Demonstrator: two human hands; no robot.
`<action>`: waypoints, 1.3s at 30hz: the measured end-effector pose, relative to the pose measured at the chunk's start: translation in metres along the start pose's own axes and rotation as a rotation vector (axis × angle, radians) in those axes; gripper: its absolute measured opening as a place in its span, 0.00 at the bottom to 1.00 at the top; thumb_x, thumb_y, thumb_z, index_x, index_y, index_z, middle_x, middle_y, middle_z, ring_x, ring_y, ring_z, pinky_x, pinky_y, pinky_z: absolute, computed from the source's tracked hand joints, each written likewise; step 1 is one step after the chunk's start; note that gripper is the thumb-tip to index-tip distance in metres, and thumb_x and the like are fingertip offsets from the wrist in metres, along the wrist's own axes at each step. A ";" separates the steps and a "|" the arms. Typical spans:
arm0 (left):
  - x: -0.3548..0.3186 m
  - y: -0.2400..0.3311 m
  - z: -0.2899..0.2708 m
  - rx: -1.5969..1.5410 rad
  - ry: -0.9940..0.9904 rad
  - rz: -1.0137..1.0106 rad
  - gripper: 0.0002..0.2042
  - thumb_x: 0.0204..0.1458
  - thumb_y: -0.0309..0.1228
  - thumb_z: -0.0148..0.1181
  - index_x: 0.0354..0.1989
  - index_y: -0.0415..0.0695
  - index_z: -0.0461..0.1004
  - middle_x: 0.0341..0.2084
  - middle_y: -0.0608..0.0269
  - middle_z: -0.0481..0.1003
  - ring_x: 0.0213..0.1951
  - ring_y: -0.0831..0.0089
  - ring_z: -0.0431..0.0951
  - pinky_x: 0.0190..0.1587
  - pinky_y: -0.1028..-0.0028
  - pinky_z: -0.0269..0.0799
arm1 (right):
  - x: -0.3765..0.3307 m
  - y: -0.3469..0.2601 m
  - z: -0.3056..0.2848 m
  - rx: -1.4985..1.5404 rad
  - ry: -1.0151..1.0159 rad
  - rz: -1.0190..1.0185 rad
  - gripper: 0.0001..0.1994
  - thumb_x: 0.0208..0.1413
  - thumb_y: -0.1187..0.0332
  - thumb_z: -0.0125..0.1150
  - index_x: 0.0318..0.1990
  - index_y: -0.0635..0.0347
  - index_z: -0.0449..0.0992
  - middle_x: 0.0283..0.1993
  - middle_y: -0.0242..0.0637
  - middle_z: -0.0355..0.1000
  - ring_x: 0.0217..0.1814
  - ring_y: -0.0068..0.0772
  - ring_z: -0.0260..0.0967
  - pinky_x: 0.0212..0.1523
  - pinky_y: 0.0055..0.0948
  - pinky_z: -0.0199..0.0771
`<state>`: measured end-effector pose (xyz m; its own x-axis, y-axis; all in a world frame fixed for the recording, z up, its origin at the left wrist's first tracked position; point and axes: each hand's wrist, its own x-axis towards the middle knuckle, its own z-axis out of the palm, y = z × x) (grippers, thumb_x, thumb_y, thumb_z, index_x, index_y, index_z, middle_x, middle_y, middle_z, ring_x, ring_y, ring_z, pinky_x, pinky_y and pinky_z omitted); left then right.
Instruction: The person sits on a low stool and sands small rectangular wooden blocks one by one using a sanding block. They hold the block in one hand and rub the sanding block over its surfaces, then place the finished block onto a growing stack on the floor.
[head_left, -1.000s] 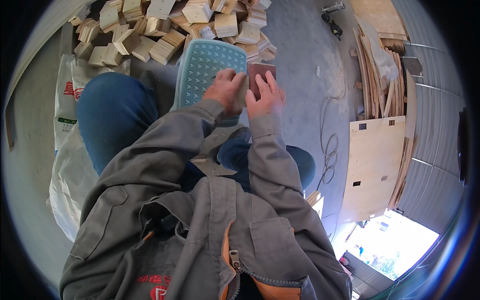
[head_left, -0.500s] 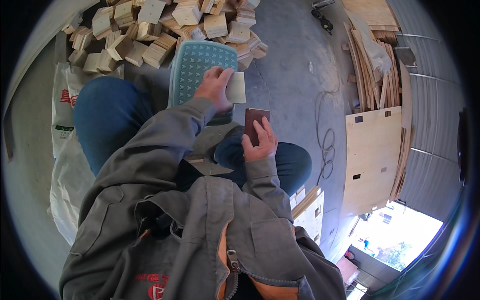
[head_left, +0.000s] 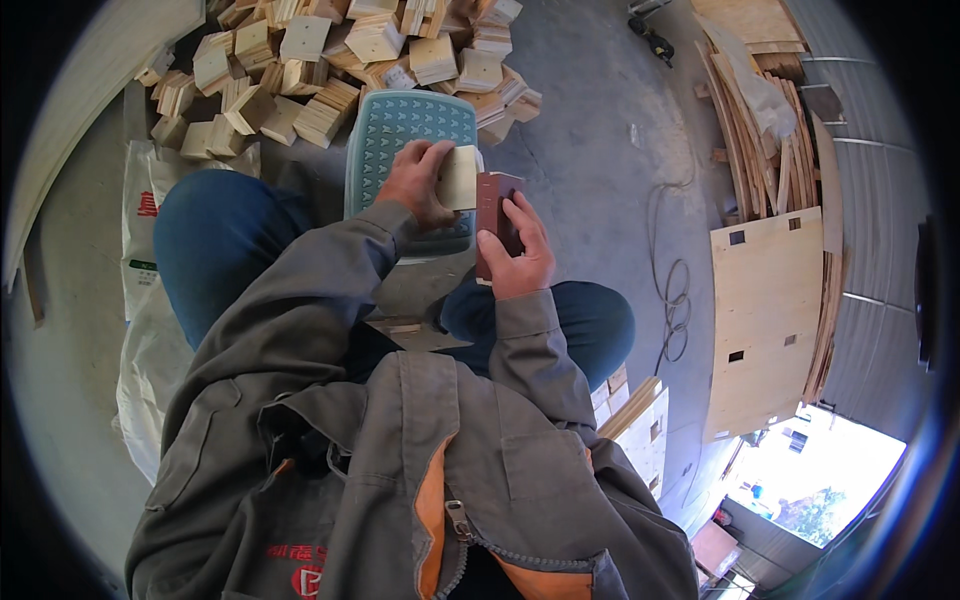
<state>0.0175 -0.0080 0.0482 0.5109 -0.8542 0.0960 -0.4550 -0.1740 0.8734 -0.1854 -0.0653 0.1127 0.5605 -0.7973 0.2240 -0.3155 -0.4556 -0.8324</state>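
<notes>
The left hand [head_left: 415, 183] pinches a small pale wooden block [head_left: 461, 177] over the teal plastic stool [head_left: 405, 140], the right hand [head_left: 517, 258] curls its fingers around a dark brown sanding pad [head_left: 495, 210], so I think a slip can scrape the left fingertips.

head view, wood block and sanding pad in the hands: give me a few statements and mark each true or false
1. The left hand holds a pale wooden block. True.
2. The right hand is empty. False: it grips a dark reddish-brown sanding pad.
3. The block and the pad are held over a teal perforated plastic stool. True.
4. The pile of wooden blocks lies behind the person. False: it lies on the floor ahead, beyond the stool.
5. A large plywood sheet with small square cut-outs stands on the person's left. False: it is on the right.
</notes>
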 end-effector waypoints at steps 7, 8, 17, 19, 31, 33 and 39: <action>0.001 -0.012 0.012 -0.029 0.019 0.014 0.50 0.27 0.33 0.84 0.69 0.53 0.67 0.61 0.46 0.67 0.64 0.41 0.68 0.67 0.53 0.71 | 0.010 0.019 0.001 0.076 -0.051 0.046 0.27 0.52 0.72 0.74 0.62 0.60 0.80 0.72 0.50 0.70 0.72 0.46 0.70 0.70 0.41 0.72; 0.003 -0.010 0.013 -0.027 0.025 0.010 0.50 0.27 0.33 0.84 0.69 0.53 0.67 0.61 0.46 0.66 0.64 0.41 0.68 0.67 0.53 0.71 | 0.012 0.021 0.001 0.104 -0.049 0.078 0.27 0.52 0.72 0.74 0.62 0.60 0.80 0.73 0.50 0.70 0.72 0.46 0.70 0.70 0.41 0.72; 0.002 -0.013 0.008 0.006 0.063 0.041 0.50 0.28 0.35 0.84 0.69 0.51 0.68 0.61 0.46 0.66 0.63 0.45 0.70 0.65 0.57 0.73 | 0.040 0.074 0.015 0.112 -0.037 0.234 0.26 0.53 0.72 0.74 0.62 0.62 0.80 0.72 0.47 0.72 0.72 0.41 0.71 0.70 0.38 0.71; 0.003 -0.011 0.009 -0.011 0.044 0.054 0.51 0.29 0.36 0.84 0.70 0.49 0.67 0.62 0.46 0.66 0.62 0.47 0.71 0.65 0.58 0.73 | 0.032 0.098 0.010 0.083 0.018 0.259 0.26 0.53 0.71 0.74 0.62 0.62 0.80 0.72 0.46 0.72 0.71 0.41 0.71 0.70 0.38 0.72; -0.005 -0.015 -0.002 0.058 0.005 -0.004 0.54 0.28 0.40 0.86 0.71 0.49 0.65 0.66 0.46 0.64 0.66 0.46 0.68 0.68 0.57 0.71 | 0.018 0.092 0.008 0.297 0.084 0.432 0.28 0.53 0.72 0.76 0.63 0.64 0.80 0.71 0.46 0.73 0.68 0.39 0.74 0.66 0.36 0.75; -0.007 -0.012 -0.009 0.040 -0.010 -0.025 0.55 0.28 0.41 0.86 0.72 0.49 0.64 0.67 0.45 0.64 0.68 0.46 0.67 0.70 0.56 0.69 | 0.019 0.094 0.011 0.280 0.077 0.415 0.27 0.53 0.71 0.76 0.63 0.63 0.80 0.71 0.46 0.73 0.69 0.40 0.74 0.67 0.36 0.75; -0.011 -0.024 -0.015 -0.097 0.003 -0.098 0.51 0.36 0.42 0.86 0.71 0.41 0.64 0.65 0.46 0.68 0.67 0.53 0.71 0.68 0.59 0.71 | 0.017 0.088 0.025 0.254 0.038 0.281 0.27 0.52 0.71 0.76 0.61 0.63 0.80 0.71 0.49 0.73 0.70 0.42 0.73 0.69 0.38 0.73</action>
<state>0.0336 0.0128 0.0337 0.5516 -0.8341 0.0096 -0.3308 -0.2081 0.9205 -0.1838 -0.1091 0.0307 0.4483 -0.8937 -0.0164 -0.2504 -0.1080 -0.9621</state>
